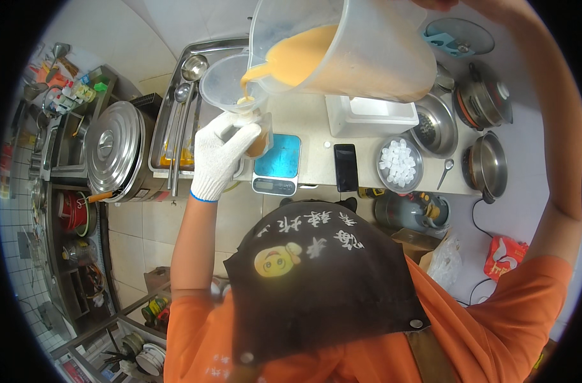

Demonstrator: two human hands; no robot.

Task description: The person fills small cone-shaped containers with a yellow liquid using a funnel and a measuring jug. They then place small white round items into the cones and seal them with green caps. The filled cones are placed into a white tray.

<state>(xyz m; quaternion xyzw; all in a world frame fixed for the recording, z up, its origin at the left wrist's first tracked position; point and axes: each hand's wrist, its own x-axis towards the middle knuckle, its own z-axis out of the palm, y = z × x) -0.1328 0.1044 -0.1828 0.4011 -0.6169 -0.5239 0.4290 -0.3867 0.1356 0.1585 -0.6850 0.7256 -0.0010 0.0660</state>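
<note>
My left hand (219, 153), in a white knit glove, grips a clear plastic bottle (267, 139) near its neck. A translucent funnel (219, 91) sits above it, its spout hidden by my fingers. Brownish liquid shows inside the bottle. My right hand (437, 4) is mostly cut off by the top edge and holds up a large translucent plastic jug (377, 62). The jug is tipped left, and a stream of orange-tan liquid (252, 76) runs from its lip into the funnel.
A digital scale (277, 165), a phone (346, 167) and a bowl of ice-like cubes (400, 165) lie along the counter. Behind them are a white foam box (372, 122) and a steel bowl (437, 124). Left stand a steel tray (157, 143) with ladles and a lidded pot (111, 148).
</note>
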